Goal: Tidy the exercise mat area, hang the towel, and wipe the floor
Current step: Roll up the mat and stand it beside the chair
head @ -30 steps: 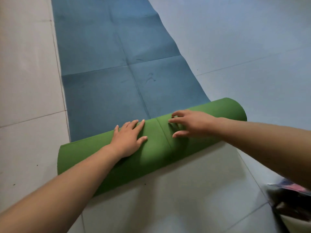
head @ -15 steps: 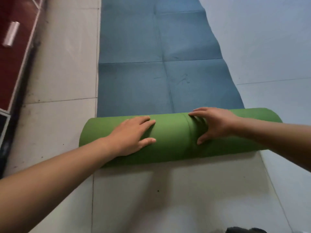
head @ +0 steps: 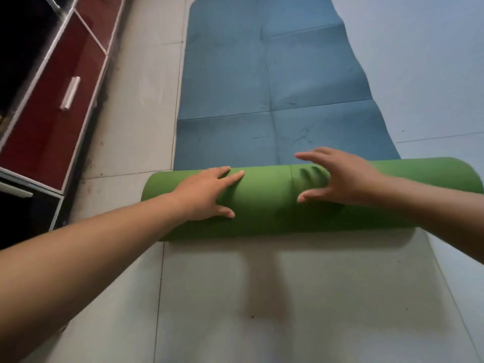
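It looks like a home room: pale tiled floor (head: 125, 121), a low red cabinet (head: 49, 119) with metal handle (head: 69, 93) along it.

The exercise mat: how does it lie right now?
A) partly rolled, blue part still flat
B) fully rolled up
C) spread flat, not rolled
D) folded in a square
A: both hands press on the green roll, while the blue stretch lies flat on the floor beyond it.

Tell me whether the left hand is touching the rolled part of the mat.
Touching. The head view shows the left hand lying palm down on the green roll, fingers flat against its top and thumb pressed on its near side, with no gap visible.
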Motion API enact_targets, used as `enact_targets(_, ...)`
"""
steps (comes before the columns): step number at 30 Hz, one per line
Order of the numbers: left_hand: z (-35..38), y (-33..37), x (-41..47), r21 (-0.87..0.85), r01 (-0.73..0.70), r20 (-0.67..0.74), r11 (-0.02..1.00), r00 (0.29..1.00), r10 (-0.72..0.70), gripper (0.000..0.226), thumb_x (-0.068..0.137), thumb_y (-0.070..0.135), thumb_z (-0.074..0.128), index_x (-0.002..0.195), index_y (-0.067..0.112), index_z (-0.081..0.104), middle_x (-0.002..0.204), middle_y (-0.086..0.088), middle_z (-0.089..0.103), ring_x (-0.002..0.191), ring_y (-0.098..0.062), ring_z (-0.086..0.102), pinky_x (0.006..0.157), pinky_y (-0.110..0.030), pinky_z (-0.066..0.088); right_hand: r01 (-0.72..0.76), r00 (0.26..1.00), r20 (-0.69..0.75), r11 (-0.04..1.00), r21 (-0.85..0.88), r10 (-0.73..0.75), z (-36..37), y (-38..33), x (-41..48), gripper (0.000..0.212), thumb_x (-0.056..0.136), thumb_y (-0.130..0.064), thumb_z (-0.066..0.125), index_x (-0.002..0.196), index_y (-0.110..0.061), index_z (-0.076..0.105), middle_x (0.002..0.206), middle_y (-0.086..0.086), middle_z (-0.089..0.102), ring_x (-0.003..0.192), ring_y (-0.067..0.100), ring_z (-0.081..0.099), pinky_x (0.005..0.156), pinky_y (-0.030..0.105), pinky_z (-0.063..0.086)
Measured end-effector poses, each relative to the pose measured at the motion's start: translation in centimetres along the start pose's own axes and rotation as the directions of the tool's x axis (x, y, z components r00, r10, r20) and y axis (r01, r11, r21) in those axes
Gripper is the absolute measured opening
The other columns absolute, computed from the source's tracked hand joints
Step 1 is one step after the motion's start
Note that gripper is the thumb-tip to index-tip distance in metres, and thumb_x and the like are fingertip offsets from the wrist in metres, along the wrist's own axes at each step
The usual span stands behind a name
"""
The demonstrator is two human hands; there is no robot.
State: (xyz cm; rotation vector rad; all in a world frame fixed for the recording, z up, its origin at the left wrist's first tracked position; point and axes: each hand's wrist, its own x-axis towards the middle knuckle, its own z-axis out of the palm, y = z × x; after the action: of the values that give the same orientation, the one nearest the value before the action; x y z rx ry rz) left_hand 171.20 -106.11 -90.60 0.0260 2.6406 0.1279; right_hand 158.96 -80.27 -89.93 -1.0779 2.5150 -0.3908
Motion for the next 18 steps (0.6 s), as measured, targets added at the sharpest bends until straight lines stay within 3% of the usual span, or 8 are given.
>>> enact_targets(4, -1.7, 0.4, 1.8, 0.02, 0.113, 0.1, 0.993, 0.988, -0.115, 0.091, 0.076, 0.052, 0.067, 0.147, 0.038, 0.011, 0.154, 0.001, 0.021, 0.137, -0.025, 0.029, 0.108, -0.043, 0.035, 0.169, 0.981, 0.152, 0.898, -0.406, -0.117, 2.4, -1.0, -0.3, 0.106, 0.056, -0.07, 0.07, 0.142, -0.024, 0.027, 0.141, 0.006, 0.035, 0.128, 0.027, 0.037, 0.103, 0.04, 0.037)
enact_targets(7, -2.9, 1.5, 2.9, 0.029, 0.172, 0.058, 0.985, 0.983, -0.174, 0.079, 0.083, 0.04, 0.065, 0.147, 0.03, 0.02, 0.15, -0.002, 0.03, 0.131, -0.027, 0.038, 0.105, -0.042, 0.038, 0.144, 0.985, 0.137, 0.936, -0.322, -0.105, 1.0, -0.1, 2.6, 0.1, 0.053, -0.065, 0.076, 0.136, -0.024, 0.035, 0.131, 0.004, 0.044, 0.12, 0.027, 0.045, 0.093, 0.04, 0.046)
enact_targets(10, -3.8, 2.1, 3.0, 0.02, 0.164, 0.047, 0.986, 0.985, -0.165, 0.074, 0.085, 0.045, 0.06, 0.146, 0.027, 0.023, 0.15, -0.003, 0.029, 0.132, -0.027, 0.037, 0.107, -0.038, 0.035, 0.128, 0.983, 0.154, 0.972, -0.198, -0.098, -0.6, 0.9, 4.6, 0.101, 0.055, -0.063, 0.077, 0.139, -0.029, 0.034, 0.137, -0.002, 0.045, 0.125, 0.024, 0.044, 0.096, 0.038, 0.044)
enact_targets(14, -4.0, 2.3, 3.3, 0.081, 0.071, 0.064, 0.994, 0.995, -0.076, 0.088, 0.081, 0.05, 0.063, 0.149, 0.023, 0.014, 0.154, -0.004, 0.019, 0.138, -0.025, 0.027, 0.111, -0.034, 0.028, 0.085, 0.985, 0.158, 0.993, -0.079, -0.071, -1.0, 1.9, 5.7, 0.096, 0.057, -0.059, 0.079, 0.139, -0.031, 0.037, 0.142, -0.007, 0.042, 0.13, 0.019, 0.04, 0.102, 0.034, 0.039)
enact_targets(18, -3.4, 1.9, 4.5, 0.146, -0.087, 0.029, 0.986, 0.996, 0.083, 0.111, 0.068, 0.055, 0.073, 0.149, 0.025, 0.003, 0.157, -0.007, 0.008, 0.142, -0.024, 0.014, 0.114, -0.035, 0.021, 0.04, 0.999, 0.026, 0.998, -0.049, -0.038, -1.1, 2.5, 5.9, 0.077, 0.062, -0.056, 0.077, 0.13, -0.032, 0.049, 0.137, -0.007, 0.047, 0.124, 0.019, 0.045, 0.094, 0.032, 0.042)
